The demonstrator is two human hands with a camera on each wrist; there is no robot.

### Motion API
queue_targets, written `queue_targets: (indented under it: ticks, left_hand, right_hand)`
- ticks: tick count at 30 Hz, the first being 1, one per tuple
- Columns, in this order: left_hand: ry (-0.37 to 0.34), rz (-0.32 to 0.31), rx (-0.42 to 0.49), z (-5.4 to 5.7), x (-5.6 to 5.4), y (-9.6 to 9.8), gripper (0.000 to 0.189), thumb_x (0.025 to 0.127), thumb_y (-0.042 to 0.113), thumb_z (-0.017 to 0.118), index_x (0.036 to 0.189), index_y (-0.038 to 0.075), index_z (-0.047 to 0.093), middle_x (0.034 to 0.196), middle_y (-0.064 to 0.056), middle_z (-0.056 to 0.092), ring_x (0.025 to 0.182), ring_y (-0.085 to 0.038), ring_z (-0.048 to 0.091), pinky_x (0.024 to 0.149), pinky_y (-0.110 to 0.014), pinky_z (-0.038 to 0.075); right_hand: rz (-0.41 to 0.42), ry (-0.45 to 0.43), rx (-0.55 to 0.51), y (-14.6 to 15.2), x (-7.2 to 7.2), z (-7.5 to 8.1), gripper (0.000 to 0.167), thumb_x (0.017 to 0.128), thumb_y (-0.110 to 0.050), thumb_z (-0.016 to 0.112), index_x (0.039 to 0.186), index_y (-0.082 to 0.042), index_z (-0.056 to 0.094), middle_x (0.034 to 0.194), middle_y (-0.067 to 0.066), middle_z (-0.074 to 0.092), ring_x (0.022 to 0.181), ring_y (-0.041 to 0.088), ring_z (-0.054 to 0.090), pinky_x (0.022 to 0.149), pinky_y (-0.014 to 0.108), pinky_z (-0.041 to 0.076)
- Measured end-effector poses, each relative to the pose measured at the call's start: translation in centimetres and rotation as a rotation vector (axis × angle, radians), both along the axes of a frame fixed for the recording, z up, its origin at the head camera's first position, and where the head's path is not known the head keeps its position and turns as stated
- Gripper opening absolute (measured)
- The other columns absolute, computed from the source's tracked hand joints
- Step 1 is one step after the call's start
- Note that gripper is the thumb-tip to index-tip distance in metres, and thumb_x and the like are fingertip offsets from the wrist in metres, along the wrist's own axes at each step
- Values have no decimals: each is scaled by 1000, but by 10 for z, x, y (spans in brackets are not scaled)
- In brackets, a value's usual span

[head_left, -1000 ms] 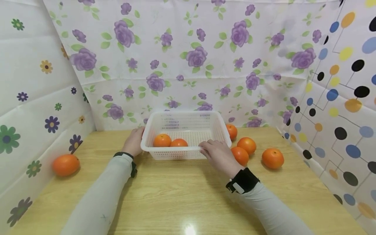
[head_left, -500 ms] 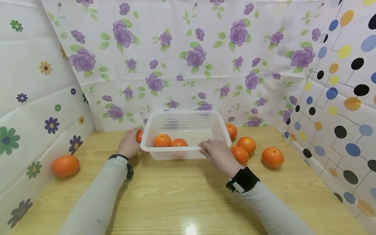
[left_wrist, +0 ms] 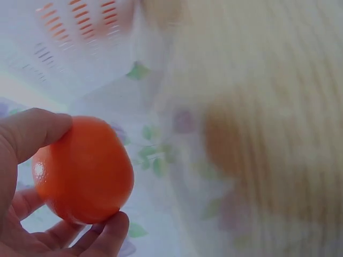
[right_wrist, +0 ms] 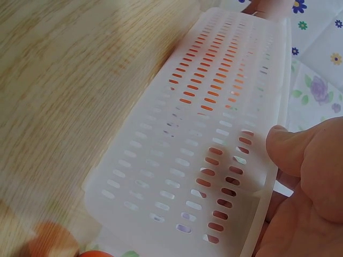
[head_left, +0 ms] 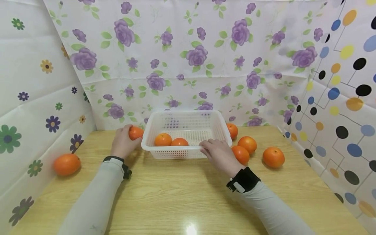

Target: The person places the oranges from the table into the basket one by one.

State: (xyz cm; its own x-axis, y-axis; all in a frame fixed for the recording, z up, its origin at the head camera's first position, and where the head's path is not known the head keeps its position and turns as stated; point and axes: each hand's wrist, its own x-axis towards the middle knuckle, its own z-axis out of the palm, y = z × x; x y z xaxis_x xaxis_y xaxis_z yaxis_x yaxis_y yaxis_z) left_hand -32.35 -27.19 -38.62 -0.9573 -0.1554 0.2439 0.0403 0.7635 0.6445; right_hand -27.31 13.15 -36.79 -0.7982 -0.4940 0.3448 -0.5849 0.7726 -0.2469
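Note:
At the left end of the white plastic basket [head_left: 173, 152], my left hand [head_left: 122, 141] holds a smooth, glossy orange fruit [head_left: 136, 133]. In the left wrist view the thumb lies on one side of this fruit [left_wrist: 88, 171] and the fingertips on the other. My right hand [head_left: 218, 153] grips the basket's near rim toward its right end. The right wrist view has that thumb [right_wrist: 284, 150] on the outside of the basket wall [right_wrist: 177, 155], with the fingers reaching behind the rim. Inside the basket lie two more fruits, one [head_left: 163, 139] beside the other [head_left: 179, 142].
Several similar fruits sit right of the basket, including one by the right hand [head_left: 241, 155] and one farther right [head_left: 273, 157]. Another fruit [head_left: 67, 164] rests at the far left on the wooden table [head_left: 164, 195]. Flowered cloth [head_left: 182, 65] hangs behind.
My left hand has moved left from the basket's end, and the fruit it holds has come into view beside the basket. The right hand has stayed on the rim.

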Motion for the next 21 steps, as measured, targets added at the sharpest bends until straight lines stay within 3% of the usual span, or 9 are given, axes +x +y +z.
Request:
queue_targets:
  ticks: [3, 10, 21]
  left_hand:
    - [38, 25, 34, 5, 6, 1, 79, 102, 28, 75, 167, 3, 38, 156, -35, 41, 131, -54, 52, 112, -72, 45]
    - [110, 42, 8, 20, 16, 8, 77, 102, 24, 76, 166, 3, 40, 156, -35, 41, 131, -55, 53, 111, -74, 45]
    - [196, 30, -66, 38, 22, 20, 75, 101, 24, 79, 164, 0, 44, 154, -35, 44, 128, -55, 54, 110, -73, 46]
  right_hand:
    - [-2, -1, -2, -1, 0, 0, 25, 113, -24, 67, 133, -10, 74, 116, 4, 75, 108, 27, 69, 105, 51, 50]
    - [-8, 9, 4, -1, 0, -1, 25, 113, -25, 67, 132, -11, 74, 111, 2, 74, 103, 24, 67, 101, 49, 50]
    - [-14, -1, 9, -1, 0, -1, 27, 114, -27, 65, 134, -11, 74, 116, 3, 75, 108, 26, 68, 103, 50, 50]
